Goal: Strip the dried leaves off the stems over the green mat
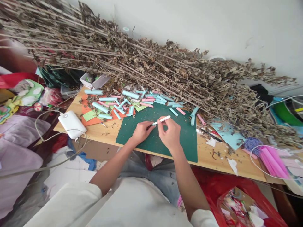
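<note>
Above the green cutting mat (180,142), my right hand (170,132) pinches a slim white pen (164,119), slanted with its upper end to the right. My left hand (142,131) is closed at the pen's lower end, fingertips pressed together. A small pale-blue bit shows there; whether it is paper or part of the pen I cannot tell. Beyond the hands lie several rolled paper tubes, light blue (131,94) and pink (146,104), partly on orange paper (88,108).
A large heap of dried plant stalks (146,66) covers the table's back. A white power bank (72,124) with a cable sits at the left edge. On the right are blue paper (227,134), purple yarn (252,144) and pink sheets (273,160). A red bag (208,186) stands below.
</note>
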